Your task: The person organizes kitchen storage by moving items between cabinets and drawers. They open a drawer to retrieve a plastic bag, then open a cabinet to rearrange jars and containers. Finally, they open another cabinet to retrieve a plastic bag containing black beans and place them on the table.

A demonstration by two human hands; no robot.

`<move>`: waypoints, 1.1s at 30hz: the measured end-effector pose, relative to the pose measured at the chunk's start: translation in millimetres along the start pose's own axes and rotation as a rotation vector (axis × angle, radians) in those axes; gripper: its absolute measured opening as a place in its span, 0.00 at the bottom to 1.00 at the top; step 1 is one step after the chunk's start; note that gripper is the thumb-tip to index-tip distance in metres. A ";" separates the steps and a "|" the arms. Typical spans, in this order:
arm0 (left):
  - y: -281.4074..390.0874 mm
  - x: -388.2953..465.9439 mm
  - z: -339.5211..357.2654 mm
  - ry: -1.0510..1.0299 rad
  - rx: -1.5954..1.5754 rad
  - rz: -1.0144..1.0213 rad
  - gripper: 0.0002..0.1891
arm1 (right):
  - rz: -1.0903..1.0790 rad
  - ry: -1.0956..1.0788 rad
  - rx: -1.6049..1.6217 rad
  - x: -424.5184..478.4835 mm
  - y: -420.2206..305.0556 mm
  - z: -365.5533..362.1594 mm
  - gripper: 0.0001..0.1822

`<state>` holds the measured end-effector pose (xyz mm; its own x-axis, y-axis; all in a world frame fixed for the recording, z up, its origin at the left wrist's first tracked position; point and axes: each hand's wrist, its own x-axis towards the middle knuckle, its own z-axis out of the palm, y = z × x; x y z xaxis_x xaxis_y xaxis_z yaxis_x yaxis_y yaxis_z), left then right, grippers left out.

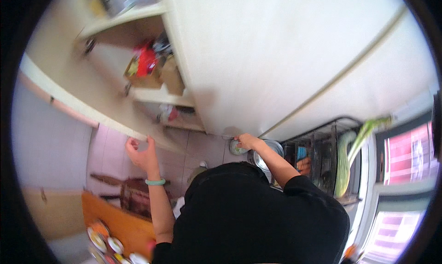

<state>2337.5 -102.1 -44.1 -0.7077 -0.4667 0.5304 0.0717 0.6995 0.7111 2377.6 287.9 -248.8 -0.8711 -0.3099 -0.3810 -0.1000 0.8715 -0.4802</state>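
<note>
My left hand, with a green bangle on its wrist, is at the outer end of the open cabinet door. Its fingers and thumb are apart and curved, with the tips at the door's edge; whether they press on it is unclear. On the right, my right hand reaches down low beside the white cabinet front, fingers bent. Under its fingertips is a round dish with something green in it. Contact with the dish cannot be made out. Right beside it stands a round metal pot.
Cabinet shelves hold a cardboard box with red packets. A black rack carries a long gourd and green stalks by the window. Behind my left arm are a wooden chair and a table with several dishes.
</note>
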 end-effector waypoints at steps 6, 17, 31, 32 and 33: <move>27.7 24.2 89.8 -0.002 -0.119 0.265 0.32 | 0.315 0.576 0.359 -65.8 -16.8 -49.9 0.21; 38.5 35.0 132.6 -0.160 -0.262 0.366 0.35 | 0.570 1.674 0.405 -131.6 -20.3 -169.0 0.43; -20.8 20.9 78.1 -0.706 -0.416 0.376 0.29 | 0.728 1.690 0.587 -102.7 -2.3 -194.1 0.49; -23.2 21.9 74.8 -0.713 -0.436 0.402 0.29 | 0.726 1.699 0.593 -99.6 -1.6 -193.9 0.49; -22.9 21.1 74.3 -0.724 -0.466 0.430 0.29 | 0.729 1.716 0.593 -99.0 2.1 -193.4 0.49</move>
<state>2268.7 -87.8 -83.5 -0.8068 0.3363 0.4858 0.5879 0.3750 0.7167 2370.6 393.9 -59.3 -0.1695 0.9469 0.2732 0.2656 0.3108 -0.9126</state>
